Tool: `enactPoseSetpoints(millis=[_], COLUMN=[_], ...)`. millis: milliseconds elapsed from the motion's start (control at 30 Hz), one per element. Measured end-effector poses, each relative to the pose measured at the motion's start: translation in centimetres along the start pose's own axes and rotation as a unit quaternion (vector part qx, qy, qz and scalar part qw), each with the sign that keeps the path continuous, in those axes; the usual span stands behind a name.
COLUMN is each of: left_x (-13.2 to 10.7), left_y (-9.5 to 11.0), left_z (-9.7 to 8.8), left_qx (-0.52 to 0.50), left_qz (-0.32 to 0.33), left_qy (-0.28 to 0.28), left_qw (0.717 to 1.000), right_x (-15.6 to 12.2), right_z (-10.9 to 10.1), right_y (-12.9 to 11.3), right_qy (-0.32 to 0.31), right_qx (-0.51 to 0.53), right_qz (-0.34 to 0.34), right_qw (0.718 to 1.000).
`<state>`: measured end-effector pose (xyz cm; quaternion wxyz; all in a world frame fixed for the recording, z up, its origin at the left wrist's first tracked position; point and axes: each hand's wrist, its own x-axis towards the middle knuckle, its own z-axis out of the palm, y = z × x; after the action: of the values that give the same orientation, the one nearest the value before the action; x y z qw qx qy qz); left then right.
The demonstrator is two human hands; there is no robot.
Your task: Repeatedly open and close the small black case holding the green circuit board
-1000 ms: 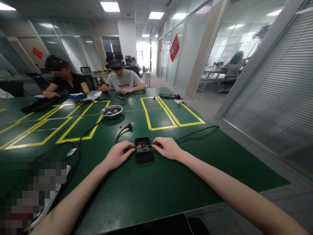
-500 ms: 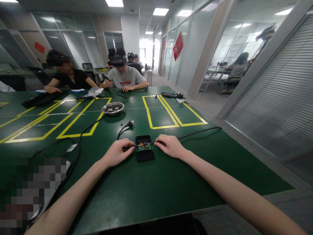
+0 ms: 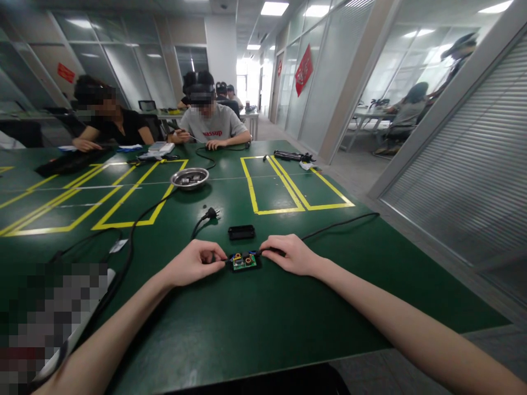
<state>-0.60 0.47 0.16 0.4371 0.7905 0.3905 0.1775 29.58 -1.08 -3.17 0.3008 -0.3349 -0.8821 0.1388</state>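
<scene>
A green circuit board (image 3: 244,262) with copper-wound coils lies over the near black case half (image 3: 259,265), whose rim shows around it. My left hand (image 3: 197,261) pinches the black cable at the board's left end. On the other side, my right hand (image 3: 290,253) is closed on the black cable (image 3: 341,226) that leaves the board's right end. The second black case half (image 3: 241,232) lies open side up just beyond the board, touched by neither hand. A black power plug (image 3: 212,214) rests beyond my left hand, its cord running down toward that hand.
A steel bowl (image 3: 190,179) with small metal parts stands farther back. Yellow tape (image 3: 280,210) marks rectangles on the green table (image 3: 263,329). Two people sit across it, one holding a thin tool. A black folded tripod-like object (image 3: 294,156) lies at the far right.
Both hands have brought the circuit board toward me, from between the two case halves to over the near one. The grips on the cables look the same.
</scene>
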Motion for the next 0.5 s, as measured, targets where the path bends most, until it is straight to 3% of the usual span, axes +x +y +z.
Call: enactPoseSetpoints(millis=[133,300,500], left_x=[0.32,0.38,0.48], left_y=[-0.33,-0.45,-1.04], left_z=[0.49,0.74,0.29], left_qx=[0.030,0.120,0.169], left_qz=[0.015,0.105,0.161], left_qy=[0.025,0.079,0.071], left_qw=[0.999,0.984,0.970], right_x=[0.30,0.37,0.33], right_z=[-0.28,-0.55,-0.51], right_y=[0.40,0.36,0.47], right_qy=[-0.018,-0.018,-0.033], right_qx=[-0.007,-0.001,-0.010], right_qz=[0.014,0.003,-0.040], right_qw=[1.000,1.000,0.999])
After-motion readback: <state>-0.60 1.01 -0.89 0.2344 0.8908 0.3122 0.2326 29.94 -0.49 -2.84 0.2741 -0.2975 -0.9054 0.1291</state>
